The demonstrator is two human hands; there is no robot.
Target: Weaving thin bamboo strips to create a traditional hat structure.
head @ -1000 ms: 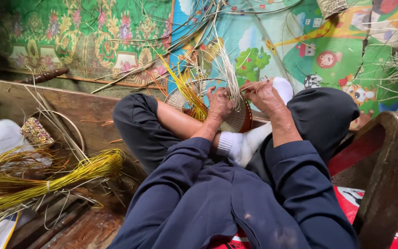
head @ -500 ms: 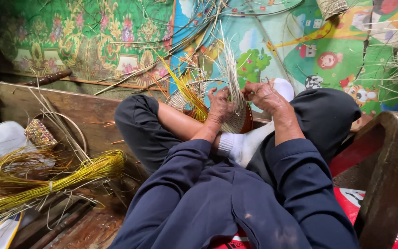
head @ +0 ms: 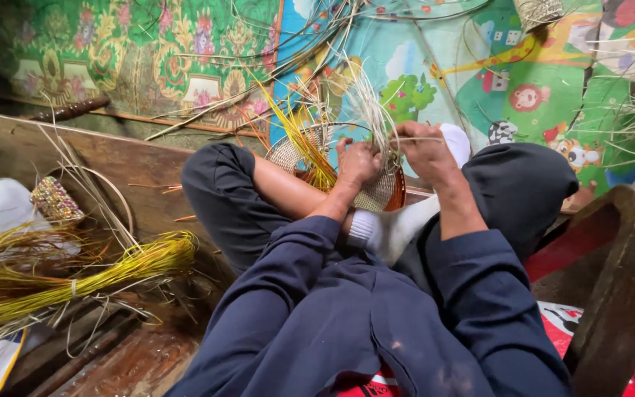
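I sit cross-legged in dark blue clothes with a round, partly woven basket piece (head: 295, 151) propped upright between my feet. Loose pale and yellow straw strands (head: 361, 99) fan upward from its rim. My left hand (head: 358, 162) is closed on the weave near the middle of the disc. My right hand (head: 424, 151) pinches a few thin strands at the disc's right edge. A white sock (head: 457, 140) shows just behind the right hand.
A tied bundle of yellow-green reeds (head: 75, 283) lies on the floor at left, beside a small woven basket (head: 53, 198) and a wooden board (head: 112, 158). A dark wooden chair arm (head: 622, 283) stands at right. Colourful patterned mats (head: 523, 81) cover the floor ahead.
Both hands shifted only slightly on the woven disc, the right hand moving a little along the strands; the view edged a bit.
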